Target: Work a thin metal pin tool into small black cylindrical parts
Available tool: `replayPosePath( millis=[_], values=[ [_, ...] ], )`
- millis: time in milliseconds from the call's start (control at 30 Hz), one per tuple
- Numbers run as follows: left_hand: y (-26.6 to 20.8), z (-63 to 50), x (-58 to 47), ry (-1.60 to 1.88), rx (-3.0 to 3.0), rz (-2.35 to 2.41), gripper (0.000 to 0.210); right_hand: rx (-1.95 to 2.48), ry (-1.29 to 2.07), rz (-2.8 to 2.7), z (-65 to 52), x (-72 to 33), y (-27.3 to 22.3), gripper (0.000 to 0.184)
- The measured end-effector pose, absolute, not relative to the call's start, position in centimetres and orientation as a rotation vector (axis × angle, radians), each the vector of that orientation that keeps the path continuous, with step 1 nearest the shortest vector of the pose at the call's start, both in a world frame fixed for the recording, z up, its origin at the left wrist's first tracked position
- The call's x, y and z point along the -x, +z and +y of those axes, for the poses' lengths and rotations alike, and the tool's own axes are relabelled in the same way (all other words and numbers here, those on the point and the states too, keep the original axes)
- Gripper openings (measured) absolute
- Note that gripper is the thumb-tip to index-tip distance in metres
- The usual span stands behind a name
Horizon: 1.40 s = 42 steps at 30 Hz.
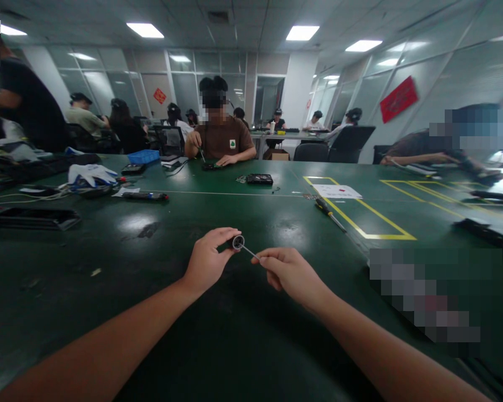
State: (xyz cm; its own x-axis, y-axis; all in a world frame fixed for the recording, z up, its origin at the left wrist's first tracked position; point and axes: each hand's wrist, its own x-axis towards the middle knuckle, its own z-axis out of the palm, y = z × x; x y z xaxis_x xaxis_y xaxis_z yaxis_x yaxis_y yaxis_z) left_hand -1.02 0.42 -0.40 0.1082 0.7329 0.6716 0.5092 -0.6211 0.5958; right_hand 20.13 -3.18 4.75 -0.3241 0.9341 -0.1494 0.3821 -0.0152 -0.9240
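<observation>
In the head view, my left hand (209,258) grips a small round dark part with a pale ring-shaped rim (238,242) between thumb and fingers. Its open end faces me. My right hand (291,271) pinches a thin metal rod (250,251), whose far tip reaches the rim of the round part. Whether that tip sits inside or only touches the edge, I cannot tell. Both hands are held above the green table (184,346), close to each other. The kind of the round part is too small to make out.
A yellow-and-black screwdriver (330,214) lies to the right, near yellow tape (389,230) and a paper sheet (339,191). Ahead is a black device (259,178). White gloves (91,176), a blue basket (143,156) and cables are at left. Across the table a person (224,139) works.
</observation>
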Motion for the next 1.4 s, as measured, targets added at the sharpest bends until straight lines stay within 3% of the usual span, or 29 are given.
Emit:
replayPosePath(
  millis=[300,633,1400],
  values=[
    [-0.4,0.4,1.0,1.528,-2.113,1.25,0.035,1.29,1.443,-1.807,-2.8,-20.1,3.9,0.027],
    [-0.5,0.7,1.4,1.541,-2.087,1.266,0.034,1.253,1.317,-2.038,-2.7,-20.0,3.1,0.025],
    [-0.1,0.4,1.2,1.522,-2.147,1.248,0.029,1.284,1.359,-1.999,-3.2,-20.1,4.2,0.025]
  ],
)
